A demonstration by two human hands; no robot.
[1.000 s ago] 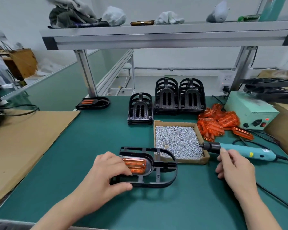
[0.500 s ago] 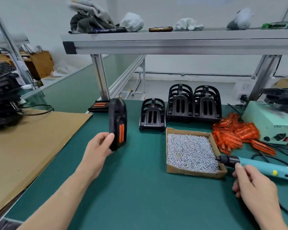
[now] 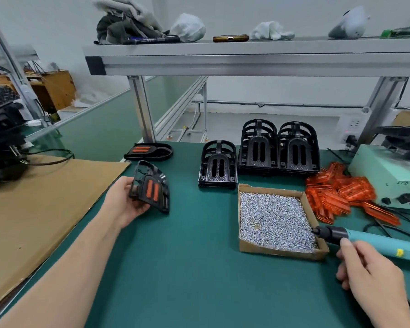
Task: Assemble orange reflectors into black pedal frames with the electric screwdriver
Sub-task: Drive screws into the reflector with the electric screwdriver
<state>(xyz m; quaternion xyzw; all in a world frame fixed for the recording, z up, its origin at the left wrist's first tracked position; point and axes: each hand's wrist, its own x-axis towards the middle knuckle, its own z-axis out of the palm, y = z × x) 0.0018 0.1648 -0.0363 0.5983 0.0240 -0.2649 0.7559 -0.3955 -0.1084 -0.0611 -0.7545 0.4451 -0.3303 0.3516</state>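
- One finished pedal frame (image 3: 149,188) is being grasped by your left grip (image 3: 121,204), likely for setting aside.
- Your right grip (image 3: 374,280) is clasping the screwdriver (image 3: 374,242) beside the screws (image 3: 272,218).

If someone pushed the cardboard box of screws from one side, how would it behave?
The box is probably heavy for its size, being nearly full of small metal screws. Its thin walls may flex, and the low rim would likely spill screws if tipped.
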